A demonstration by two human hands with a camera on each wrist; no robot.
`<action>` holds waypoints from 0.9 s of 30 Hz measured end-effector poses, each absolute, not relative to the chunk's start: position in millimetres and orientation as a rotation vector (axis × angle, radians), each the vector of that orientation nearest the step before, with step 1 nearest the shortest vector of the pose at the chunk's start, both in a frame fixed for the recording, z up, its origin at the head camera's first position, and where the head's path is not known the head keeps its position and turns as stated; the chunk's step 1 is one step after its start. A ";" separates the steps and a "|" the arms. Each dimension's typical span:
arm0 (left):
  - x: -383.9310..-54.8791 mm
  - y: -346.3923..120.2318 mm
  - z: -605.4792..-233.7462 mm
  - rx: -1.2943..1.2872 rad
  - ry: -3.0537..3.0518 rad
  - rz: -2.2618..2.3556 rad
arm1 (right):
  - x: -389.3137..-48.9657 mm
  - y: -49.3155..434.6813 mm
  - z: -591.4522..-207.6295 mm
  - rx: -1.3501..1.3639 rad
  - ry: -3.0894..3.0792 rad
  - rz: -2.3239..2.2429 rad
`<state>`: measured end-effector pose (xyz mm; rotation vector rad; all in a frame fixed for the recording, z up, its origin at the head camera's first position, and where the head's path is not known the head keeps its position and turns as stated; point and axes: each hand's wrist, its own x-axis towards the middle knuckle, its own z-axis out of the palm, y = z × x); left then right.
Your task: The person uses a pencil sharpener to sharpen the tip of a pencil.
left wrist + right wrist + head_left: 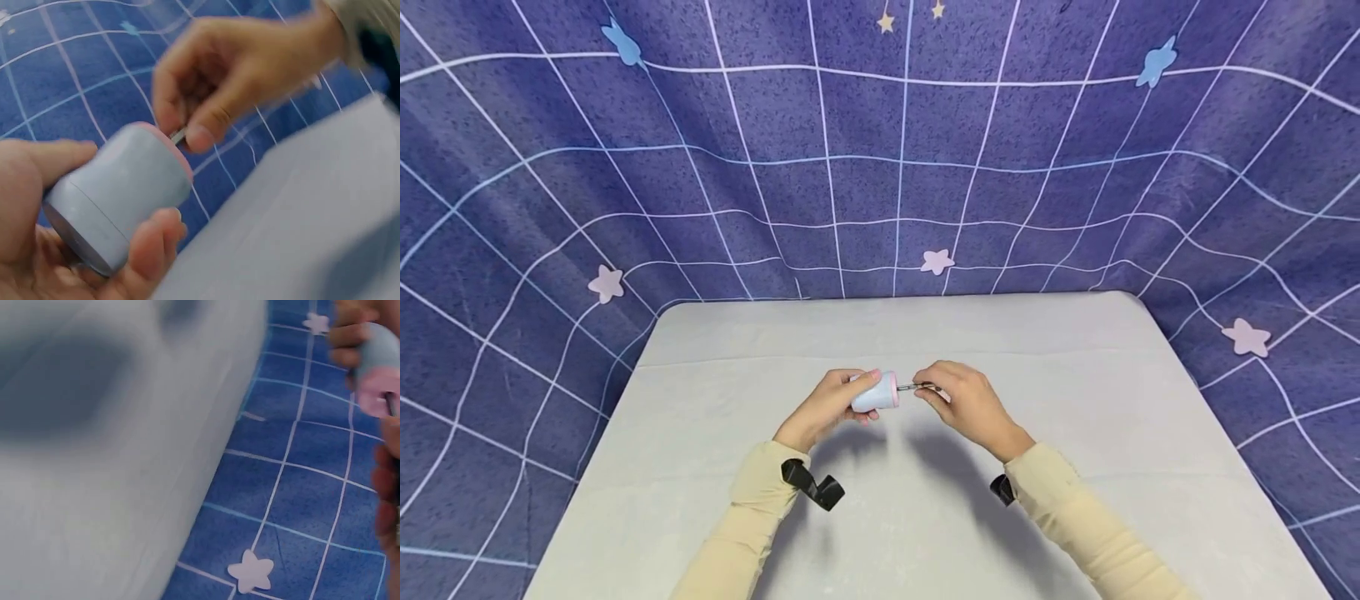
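My left hand (833,404) grips a small light blue cylinder (874,394) with a pink end, its thumb on top and fingers beneath. In the left wrist view the blue body (134,181) is tilted, pink end toward my right hand (231,75). That hand pinches a thin, dark, metallic-looking stick (908,387) between thumb and fingers. The stick's tip meets the pink end. A dark opening shows in the pink face (374,394) in the right wrist view. My right fingers cover most of the stick, so its exact kind cannot be told.
Both hands are above a table with a white cloth (880,517). A blue-purple grid-patterned curtain (865,192) with star shapes surrounds its back and sides. Black straps (812,485) hang at the wrists.
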<state>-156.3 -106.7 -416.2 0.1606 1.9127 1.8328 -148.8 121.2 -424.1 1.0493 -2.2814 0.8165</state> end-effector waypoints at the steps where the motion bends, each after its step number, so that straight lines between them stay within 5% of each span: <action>1: -156.6 -106.8 -415.2 0.120 1.849 1.846 | -149.1 121.1 -426.1 1.060 -2.222 0.736; 6: -155.7 -106.5 -411.7 0.018 1.713 1.851 | -150.0 119.9 -434.9 1.056 -2.011 0.450; 12: -155.8 -103.2 -413.4 0.266 1.944 1.822 | -144.8 117.0 -432.5 0.997 -2.119 0.456; 21: -146.1 -99.8 -418.9 0.752 2.395 1.655 | -150.2 120.3 -407.9 0.580 -2.898 1.935; 27: -142.3 -98.9 -425.2 0.717 2.477 1.650 | -155.5 122.3 -409.3 0.571 -2.947 1.958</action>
